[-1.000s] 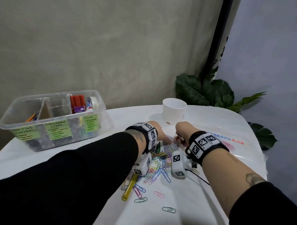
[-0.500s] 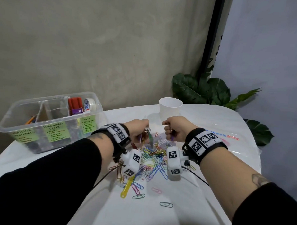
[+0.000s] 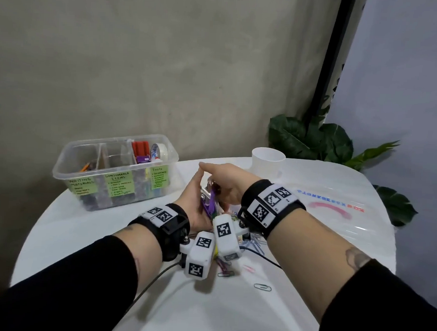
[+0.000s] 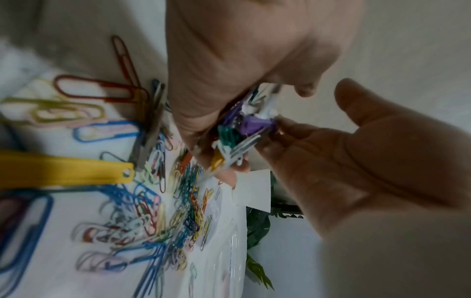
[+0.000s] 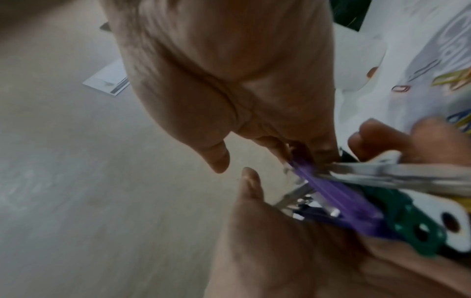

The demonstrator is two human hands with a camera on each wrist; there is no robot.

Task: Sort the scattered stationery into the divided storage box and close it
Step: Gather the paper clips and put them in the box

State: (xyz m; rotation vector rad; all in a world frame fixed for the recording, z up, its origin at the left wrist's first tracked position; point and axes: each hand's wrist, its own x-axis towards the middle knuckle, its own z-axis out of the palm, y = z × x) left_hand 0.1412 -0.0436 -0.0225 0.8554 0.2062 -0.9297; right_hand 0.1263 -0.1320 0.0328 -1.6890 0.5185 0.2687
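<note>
Presently held, left to right.

Storage box: clear, divided, green labels; on the counter well left of and beyond both hands; lid off, red items and a tape roll in its right compartment.

Left hand: palm turned up and inward, fingers extended, cupping a bundle of clips against the right hand.

Bundle of clips: purple, green, white and metal pieces between the two palms, above the counter. Judged light, stiff, slippery and prone to spill; best carried cupped from below with the other hand closing the top, not pinched.

Right hand: lies over the bundle, fingers curled down onto it, tips meeting the left hand's.

Loose paper clips: coloured heap on the counter under and just nearer than the hands; a yellow strip lies among them.

White cup: beyond the right hand.

Change from half a second earlier: the hands, then apart with each pinching its own few pieces, have come together round one shared bundle.
</note>
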